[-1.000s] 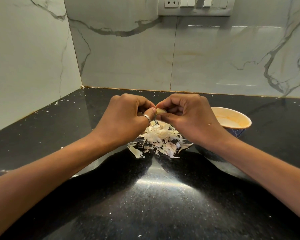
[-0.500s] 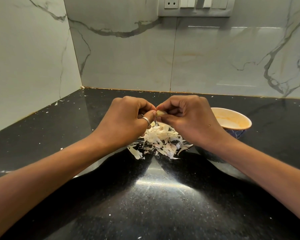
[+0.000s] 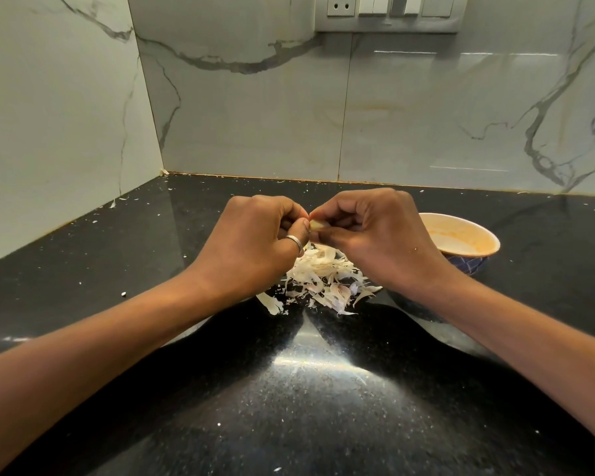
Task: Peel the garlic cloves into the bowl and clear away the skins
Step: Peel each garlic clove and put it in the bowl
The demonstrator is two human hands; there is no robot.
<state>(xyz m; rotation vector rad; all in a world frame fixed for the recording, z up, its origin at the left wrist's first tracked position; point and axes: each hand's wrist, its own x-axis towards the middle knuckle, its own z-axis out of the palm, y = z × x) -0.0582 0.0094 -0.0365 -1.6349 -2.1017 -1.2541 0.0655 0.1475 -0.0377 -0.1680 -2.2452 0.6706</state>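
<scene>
Nearest to us the black speckled counter (image 3: 289, 424) shines under a patch of light, and two bare forearms reach forward over it from either side. Just past that bright patch we see the pile of garlic skins (image 3: 323, 276), pale papery shreds heaped on the counter. A few curls lie loose at its near edge.

Directly above the pile the two hands meet. The left hand (image 3: 251, 245) has its fingers curled in, and its thumb, which wears a silver ring (image 3: 295, 241), presses against the garlic clove (image 3: 316, 225). The right hand (image 3: 375, 235) is curled too and pinches the same clove between thumb and fingertips. We see only a small pale yellow end of the clove between the two thumbs, held up off the counter, so we cannot tell how much skin is on it.

Behind the right hand and partly hidden by it, the bowl (image 3: 474, 253) stands on the counter, orange inside and blue-patterned outside. We cannot make out what lies in it.

Farther back, small white flecks dot the counter toward the corner. Grey-veined marble wall tiles (image 3: 255, 115) rise behind, with a switch plate (image 3: 389, 12) at the top edge.
</scene>
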